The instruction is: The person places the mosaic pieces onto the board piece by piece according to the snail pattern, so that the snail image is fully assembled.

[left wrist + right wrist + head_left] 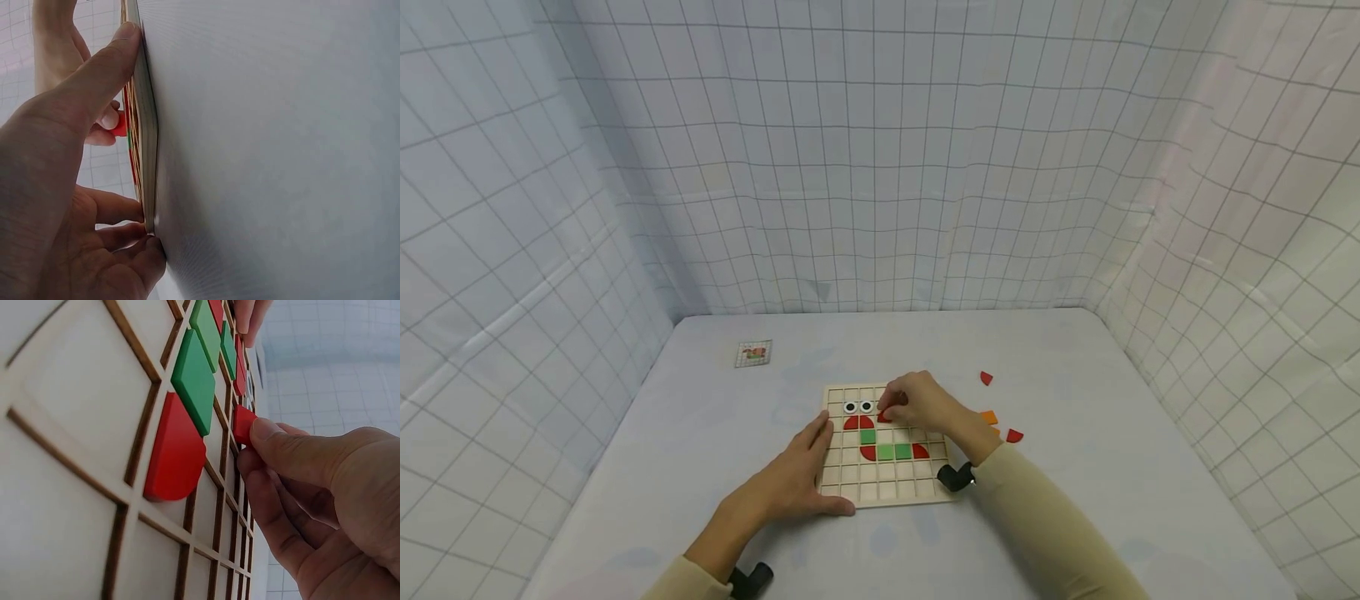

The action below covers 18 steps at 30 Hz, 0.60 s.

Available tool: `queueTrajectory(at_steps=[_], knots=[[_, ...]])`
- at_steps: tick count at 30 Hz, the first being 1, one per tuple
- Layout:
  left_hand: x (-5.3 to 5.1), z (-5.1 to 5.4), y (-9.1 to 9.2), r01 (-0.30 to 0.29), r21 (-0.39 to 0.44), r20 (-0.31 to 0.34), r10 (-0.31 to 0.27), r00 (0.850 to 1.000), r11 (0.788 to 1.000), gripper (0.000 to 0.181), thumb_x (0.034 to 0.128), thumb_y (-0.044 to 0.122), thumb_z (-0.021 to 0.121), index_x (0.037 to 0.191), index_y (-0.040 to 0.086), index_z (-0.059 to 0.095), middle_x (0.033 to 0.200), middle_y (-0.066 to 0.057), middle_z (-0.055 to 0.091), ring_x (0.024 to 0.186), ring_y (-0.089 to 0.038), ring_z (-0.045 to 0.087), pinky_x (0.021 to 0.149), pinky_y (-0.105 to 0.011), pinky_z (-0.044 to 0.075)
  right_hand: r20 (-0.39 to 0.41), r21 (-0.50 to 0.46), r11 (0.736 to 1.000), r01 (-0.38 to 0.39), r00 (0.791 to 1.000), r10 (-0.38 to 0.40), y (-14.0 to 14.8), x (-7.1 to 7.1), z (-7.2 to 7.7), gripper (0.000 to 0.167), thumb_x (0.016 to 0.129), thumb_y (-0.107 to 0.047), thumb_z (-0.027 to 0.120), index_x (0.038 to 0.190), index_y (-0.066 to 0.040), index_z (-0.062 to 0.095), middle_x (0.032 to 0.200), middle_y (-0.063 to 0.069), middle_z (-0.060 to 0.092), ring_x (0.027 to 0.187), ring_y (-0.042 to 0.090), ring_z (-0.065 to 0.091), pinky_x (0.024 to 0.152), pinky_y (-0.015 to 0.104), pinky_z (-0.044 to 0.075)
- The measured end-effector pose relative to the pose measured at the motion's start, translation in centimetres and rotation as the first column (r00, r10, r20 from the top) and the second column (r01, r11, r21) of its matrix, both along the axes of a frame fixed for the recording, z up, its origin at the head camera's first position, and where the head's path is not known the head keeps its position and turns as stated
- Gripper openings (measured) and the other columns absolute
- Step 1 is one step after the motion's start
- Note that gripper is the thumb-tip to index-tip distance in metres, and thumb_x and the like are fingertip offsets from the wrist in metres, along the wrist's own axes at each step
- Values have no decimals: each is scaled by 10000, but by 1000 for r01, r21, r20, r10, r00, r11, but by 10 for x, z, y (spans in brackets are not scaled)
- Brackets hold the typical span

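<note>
A wooden grid board (887, 492) lies on the table, holding two round eye pieces (858, 407), green squares (894, 452) and several red rounded pieces (921, 451). My right hand (925, 404) pinches a red piece (244, 424) between thumb and fingers over the board's upper middle, right of the eye pieces. Along the board's left side rests my left hand (793, 475), its fingers at the left edge and its thumb at the front edge. The left wrist view shows that thumb and the fingers against the board's side (149, 125).
Right of the board lie loose red pieces (1015, 436) (987, 378) and orange pieces (989, 417), partly behind my right wrist. A small picture card (753, 353) is at the back left. Grid-patterned curtains surround the table's back and sides.
</note>
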<state>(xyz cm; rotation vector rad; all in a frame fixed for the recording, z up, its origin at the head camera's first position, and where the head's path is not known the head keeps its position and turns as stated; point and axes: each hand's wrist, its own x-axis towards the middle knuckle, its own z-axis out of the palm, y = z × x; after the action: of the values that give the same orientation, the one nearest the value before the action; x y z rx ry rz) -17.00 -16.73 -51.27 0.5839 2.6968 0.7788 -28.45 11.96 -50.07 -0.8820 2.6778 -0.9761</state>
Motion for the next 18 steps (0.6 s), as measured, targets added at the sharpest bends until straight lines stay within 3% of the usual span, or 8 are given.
queueTrajectory(at_steps=[5,12,18], knots=[[0,1,0,-3,-6,1,3,1000,1000,1486,852,680,995,1823,-87,172,1957,-276,95,1811,-531,197,1395,-684,384,-21,32,999,2,1000,-1,-2,-1,0,50,1073,-109,854,1090,-123,899,1098,3,872,1000,93,712,970,327,643],[-1,1,1,-1,-13,5,1,1000,1000,1484,853,689,990,1829,-71,169,1962,-259,91,1815,-520,193,1398,-678,381,-24,75,997,-10,1000,12,-3,2,-2,83,1070,-130,864,1067,-146,945,1019,-20,798,936,96,618,853,271,554],[0,-1,1,-4,-9,8,4,1000,1000,1486,853,685,992,1829,-72,166,1963,-260,86,1814,-525,190,1396,-682,383,-42,54,998,-7,999,10,-2,7,-3,72,1075,-138,863,1055,-152,931,1033,-26,798,949,69,645,862,259,585]])
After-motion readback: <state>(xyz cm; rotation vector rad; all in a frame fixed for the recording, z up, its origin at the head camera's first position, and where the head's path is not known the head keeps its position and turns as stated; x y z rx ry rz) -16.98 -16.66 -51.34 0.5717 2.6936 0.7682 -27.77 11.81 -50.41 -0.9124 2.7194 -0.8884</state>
